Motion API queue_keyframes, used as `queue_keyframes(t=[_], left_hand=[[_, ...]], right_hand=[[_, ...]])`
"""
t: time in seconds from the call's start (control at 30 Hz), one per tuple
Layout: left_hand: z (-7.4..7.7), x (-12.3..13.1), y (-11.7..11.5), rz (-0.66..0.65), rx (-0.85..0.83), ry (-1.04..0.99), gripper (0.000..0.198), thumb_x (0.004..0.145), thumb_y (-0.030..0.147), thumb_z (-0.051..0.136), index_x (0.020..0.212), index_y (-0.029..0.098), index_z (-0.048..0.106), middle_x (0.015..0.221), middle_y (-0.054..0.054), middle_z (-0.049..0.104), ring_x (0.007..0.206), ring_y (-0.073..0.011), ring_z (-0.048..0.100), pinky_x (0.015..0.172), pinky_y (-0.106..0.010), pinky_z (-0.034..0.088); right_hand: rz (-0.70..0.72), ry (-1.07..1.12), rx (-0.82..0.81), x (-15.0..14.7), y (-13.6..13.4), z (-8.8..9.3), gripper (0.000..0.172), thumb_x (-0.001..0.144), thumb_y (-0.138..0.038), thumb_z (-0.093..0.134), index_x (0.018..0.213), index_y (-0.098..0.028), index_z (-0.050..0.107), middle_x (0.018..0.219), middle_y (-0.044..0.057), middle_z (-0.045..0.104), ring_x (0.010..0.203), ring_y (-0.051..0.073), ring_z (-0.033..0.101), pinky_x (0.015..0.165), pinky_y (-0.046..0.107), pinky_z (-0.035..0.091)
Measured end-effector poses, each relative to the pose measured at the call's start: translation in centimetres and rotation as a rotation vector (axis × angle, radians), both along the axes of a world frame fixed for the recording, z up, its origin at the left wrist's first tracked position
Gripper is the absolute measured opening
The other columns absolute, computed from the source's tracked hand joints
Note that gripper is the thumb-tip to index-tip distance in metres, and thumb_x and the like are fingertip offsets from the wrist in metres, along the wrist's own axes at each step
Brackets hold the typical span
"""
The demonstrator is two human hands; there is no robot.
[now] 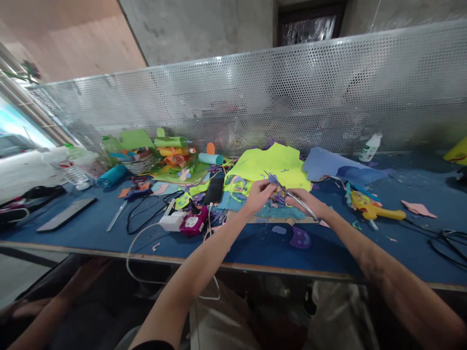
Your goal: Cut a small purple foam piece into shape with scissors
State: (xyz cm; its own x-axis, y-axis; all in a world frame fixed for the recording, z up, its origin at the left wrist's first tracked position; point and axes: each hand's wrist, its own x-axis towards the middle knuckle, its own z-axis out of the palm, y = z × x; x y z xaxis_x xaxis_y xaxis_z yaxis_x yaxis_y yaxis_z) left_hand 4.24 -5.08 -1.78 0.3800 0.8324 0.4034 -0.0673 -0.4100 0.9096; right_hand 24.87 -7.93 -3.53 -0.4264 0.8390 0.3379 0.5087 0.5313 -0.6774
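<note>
"What's happening here?"
"The left hand (260, 194) is pinching a small bluish piece (273, 179); the right hand (309, 199) is gripping scissors (307, 208) just beside it."
"Where is that piece sitting?"
"It's hovering above the scraps (237, 186), by the lime sheet (270, 160). The scissors may be touching it; blur is hiding that. A yellow glue gun (386, 213) is lying to the right."

The table (251, 250) is blue. At its far edge stand a basket (137, 165) on the left and a white bottle (371, 147) on the right, with a blue sheet (328, 163) just left of the bottle. Near the front edge lie a pink box (194, 221), a white plug (172, 221) and a purple scrap (300, 238). Farther right lies a yellow glue gun (379, 211).
</note>
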Motion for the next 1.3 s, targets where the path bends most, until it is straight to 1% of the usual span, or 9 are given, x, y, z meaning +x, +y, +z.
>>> queue_keyframes(t=[0.17, 0.33, 0.43, 0.53, 0.67, 0.87, 1.0, 1.17, 1.3], left_hand=[[0.6, 0.1, -0.6, -0.03, -0.034, -0.063, 0.041, 0.088, 0.051, 0.064, 0.068, 0.015, 0.063, 0.049, 0.006, 0.037, 0.048, -0.0076, 0.033, 0.053, -0.026, 0.027], [1.2, -0.1, -1.3, 0.009, -0.002, -0.04, 0.044, 0.089, 0.054, 0.063, 0.07, 0.015, 0.062, 0.05, 0.006, 0.037, 0.048, -0.0081, 0.033, 0.052, -0.026, 0.026], [1.3, -0.2, -1.3, 0.073, 0.07, 0.051, 0.047, 0.091, 0.057, 0.06, 0.068, 0.016, 0.059, 0.052, 0.004, 0.042, 0.051, -0.009, 0.037, 0.054, -0.026, 0.027], [1.1, -0.2, -1.2, 0.149, 0.145, 0.128, 0.049, 0.092, 0.058, 0.058, 0.065, 0.016, 0.055, 0.054, 0.003, 0.045, 0.054, -0.0099, 0.039, 0.055, -0.027, 0.028], [0.7, -0.2, -0.9, 0.216, 0.183, 0.088, 0.05, 0.095, 0.059, 0.054, 0.067, 0.018, 0.051, 0.056, 0.003, 0.045, 0.054, -0.01, 0.039, 0.054, -0.027, 0.028], [0.1, 0.1, -0.7, 0.228, 0.16, 0.03, 0.051, 0.096, 0.059, 0.054, 0.065, 0.019, 0.047, 0.056, 0.002, 0.043, 0.054, -0.0102, 0.039, 0.054, -0.028, 0.028], [-0.1, 0.4, -0.7, 0.224, 0.12, -0.02, 0.05, 0.095, 0.059, 0.055, 0.067, 0.019, 0.048, 0.056, 0.003, 0.042, 0.054, -0.0097, 0.037, 0.053, -0.027, 0.027], [0.1, 0.2, -0.7, 0.226, 0.136, -0.012, 0.049, 0.095, 0.057, 0.055, 0.066, 0.019, 0.047, 0.056, 0.003, 0.042, 0.054, -0.01, 0.037, 0.054, -0.028, 0.028], [0.5, -0.1, -0.7, 0.239, 0.188, 0.057, 0.049, 0.095, 0.055, 0.055, 0.064, 0.018, 0.046, 0.056, 0.003, 0.039, 0.055, -0.0099, 0.035, 0.055, -0.028, 0.025]], right_hand=[[0.024, 0.142, -0.076, -1.3, -0.6, -0.4, 0.06, 0.086, -0.078, 0.039, 0.074, -0.021, 0.053, 0.057, -0.002, 0.05, 0.054, 0.014, 0.046, 0.054, 0.028, 0.036], [-0.054, 0.178, -0.133, -2.6, -1.5, -0.6, 0.058, 0.091, -0.075, 0.032, 0.068, -0.024, 0.049, 0.055, -0.001, 0.051, 0.053, 0.016, 0.05, 0.056, 0.03, 0.041], [-0.066, 0.166, -0.095, -2.8, -1.7, -0.3, 0.057, 0.092, -0.073, 0.034, 0.066, -0.024, 0.047, 0.054, -0.001, 0.05, 0.053, 0.016, 0.048, 0.056, 0.031, 0.04], [-0.045, 0.17, -0.047, -2.6, -1.6, 0.0, 0.052, 0.093, -0.069, 0.039, 0.07, -0.024, 0.049, 0.055, -0.001, 0.05, 0.055, 0.016, 0.047, 0.056, 0.03, 0.039], [-0.039, 0.183, -0.046, -2.5, -1.4, 0.0, 0.048, 0.093, -0.066, 0.042, 0.074, -0.023, 0.051, 0.058, -0.001, 0.051, 0.058, 0.017, 0.048, 0.057, 0.03, 0.038], [-0.018, 0.187, -0.016, -2.7, -1.4, -0.3, 0.048, 0.094, -0.066, 0.041, 0.076, -0.023, 0.052, 0.061, 0.0, 0.054, 0.06, 0.017, 0.05, 0.058, 0.029, 0.039], [-0.026, 0.204, -0.012, -2.9, -1.5, -0.3, 0.049, 0.094, -0.066, 0.039, 0.077, -0.022, 0.054, 0.059, -0.001, 0.051, 0.058, 0.016, 0.047, 0.057, 0.029, 0.038], [-0.048, 0.212, -0.049, -2.8, -1.4, 0.1, 0.052, 0.09, -0.07, 0.043, 0.075, -0.021, 0.055, 0.059, 0.0, 0.05, 0.058, 0.016, 0.046, 0.056, 0.029, 0.038], [0.0, 0.19, -0.052, -2.1, -0.9, 0.3, 0.05, 0.087, -0.069, 0.048, 0.08, -0.02, 0.055, 0.063, -0.001, 0.051, 0.061, 0.016, 0.047, 0.057, 0.028, 0.039]])
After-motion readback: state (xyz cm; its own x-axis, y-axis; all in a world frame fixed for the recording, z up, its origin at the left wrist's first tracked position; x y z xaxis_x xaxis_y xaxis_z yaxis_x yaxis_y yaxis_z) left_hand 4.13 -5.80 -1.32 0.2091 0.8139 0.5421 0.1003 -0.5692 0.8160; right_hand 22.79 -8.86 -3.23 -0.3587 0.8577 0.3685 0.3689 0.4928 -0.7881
